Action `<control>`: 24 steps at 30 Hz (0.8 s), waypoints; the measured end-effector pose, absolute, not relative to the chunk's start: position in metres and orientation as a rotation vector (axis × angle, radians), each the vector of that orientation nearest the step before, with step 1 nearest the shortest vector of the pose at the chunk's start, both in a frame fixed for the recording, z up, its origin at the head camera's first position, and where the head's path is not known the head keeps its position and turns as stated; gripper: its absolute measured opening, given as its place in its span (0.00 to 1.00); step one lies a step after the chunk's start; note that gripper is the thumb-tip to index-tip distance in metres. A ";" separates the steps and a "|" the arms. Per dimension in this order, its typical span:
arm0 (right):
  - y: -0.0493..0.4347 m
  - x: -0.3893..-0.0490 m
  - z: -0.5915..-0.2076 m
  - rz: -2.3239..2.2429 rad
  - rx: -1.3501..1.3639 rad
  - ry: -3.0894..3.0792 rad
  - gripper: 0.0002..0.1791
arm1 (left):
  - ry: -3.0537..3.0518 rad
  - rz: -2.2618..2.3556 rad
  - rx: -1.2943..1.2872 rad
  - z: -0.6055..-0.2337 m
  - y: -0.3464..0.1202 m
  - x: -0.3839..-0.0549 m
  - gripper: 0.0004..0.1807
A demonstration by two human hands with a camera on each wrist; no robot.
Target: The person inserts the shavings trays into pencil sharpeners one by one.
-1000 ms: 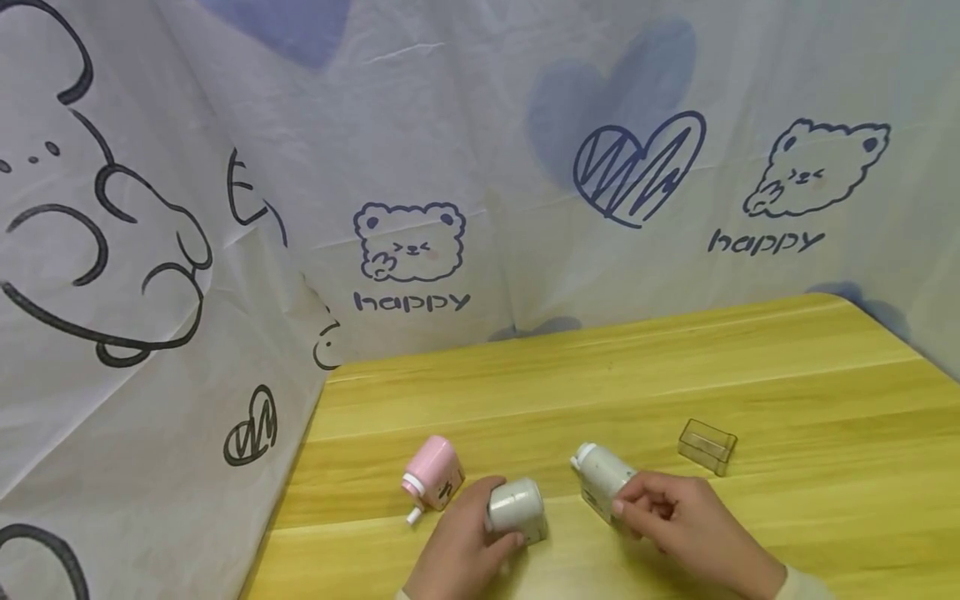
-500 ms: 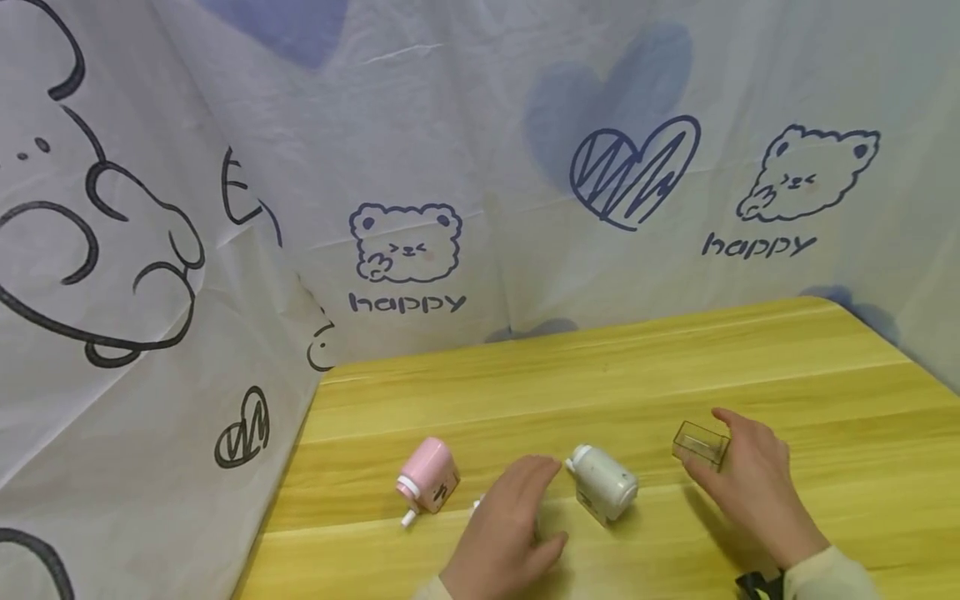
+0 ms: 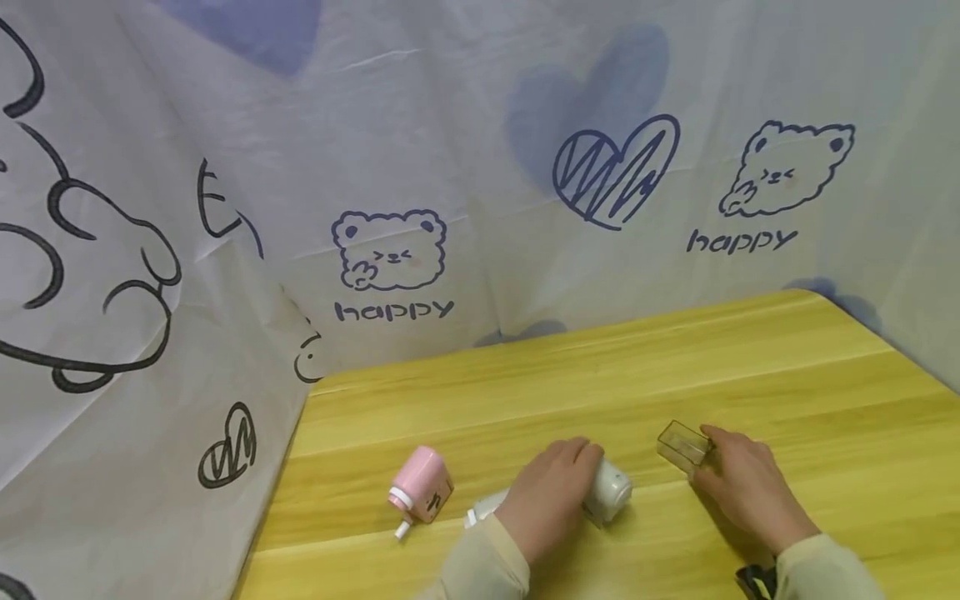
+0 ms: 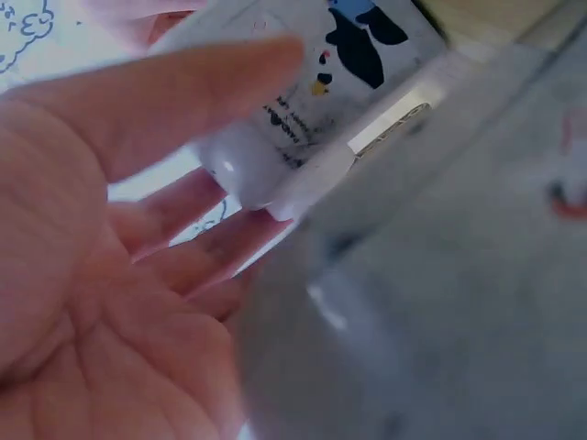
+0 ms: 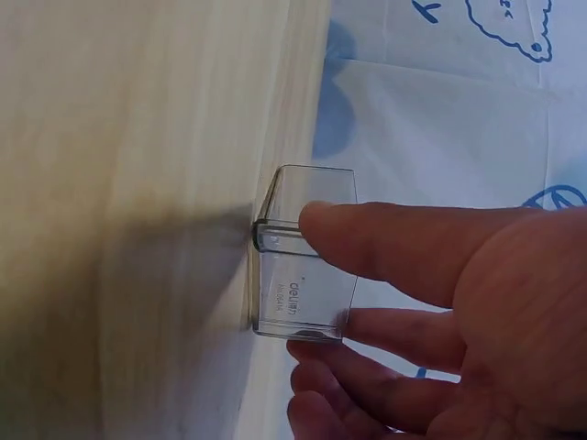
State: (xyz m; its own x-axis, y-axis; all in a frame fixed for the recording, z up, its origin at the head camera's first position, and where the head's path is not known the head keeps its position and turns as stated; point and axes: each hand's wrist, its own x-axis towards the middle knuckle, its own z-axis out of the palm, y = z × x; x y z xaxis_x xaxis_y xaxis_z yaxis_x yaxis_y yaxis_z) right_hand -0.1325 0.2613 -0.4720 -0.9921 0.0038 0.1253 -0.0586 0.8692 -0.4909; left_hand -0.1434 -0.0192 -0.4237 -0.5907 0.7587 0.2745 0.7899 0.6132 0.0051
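My left hand (image 3: 551, 496) reaches round a pale grey pencil sharpener (image 3: 611, 490), hiding its left half. In the left wrist view the thumb lies across its printed face and the fingers are behind it. A second pale grey sharpener (image 3: 489, 506) lies just left of that hand, mostly covered; it looms blurred in the left wrist view. With thumb and fingers, my right hand (image 3: 753, 487) holds a clear brownish plastic box (image 5: 307, 293) by its near side. The box, marked with small print, rests on the table. Further left lies a pink sharpener (image 3: 422, 483) with a white crank.
The yellow wood-grain table (image 3: 570, 375) backs onto a white printed cloth (image 3: 495, 167), which also hangs along the left side. A dark band (image 3: 756, 581) shows at the right wrist.
My left hand let go of one grey sharpener and moved right to the other. My right hand left that sharpener, moved right and took hold of the clear box.
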 end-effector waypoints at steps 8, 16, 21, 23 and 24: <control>0.258 -0.132 -0.469 0.819 -0.021 -2.966 0.37 | -2.706 -0.198 -1.127 -0.432 -0.017 -0.143 0.23; 0.249 -0.128 -0.469 0.887 -0.032 -2.944 0.35 | -2.746 -0.351 -1.083 -0.439 -0.026 -0.120 0.30; 0.239 -0.126 -0.467 0.944 0.046 -2.905 0.34 | -2.707 -0.476 -1.093 -0.443 -0.036 -0.099 0.31; 0.237 -0.125 -0.465 1.001 0.084 -2.912 0.34 | -2.674 -0.530 -1.084 -0.445 -0.041 -0.093 0.31; 0.237 -0.125 -0.464 1.033 0.104 -2.917 0.34 | -2.652 -0.549 -1.074 -0.446 -0.043 -0.090 0.31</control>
State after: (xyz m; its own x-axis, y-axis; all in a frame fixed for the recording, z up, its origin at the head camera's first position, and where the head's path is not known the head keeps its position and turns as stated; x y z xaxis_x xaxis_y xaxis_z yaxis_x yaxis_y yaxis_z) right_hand -0.1248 0.2367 -0.4636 -0.9967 -0.0480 0.0650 -0.0782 0.7752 -0.6269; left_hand -0.0898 -0.0430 -0.4464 -0.7059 0.6199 0.3427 0.7050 0.6616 0.2555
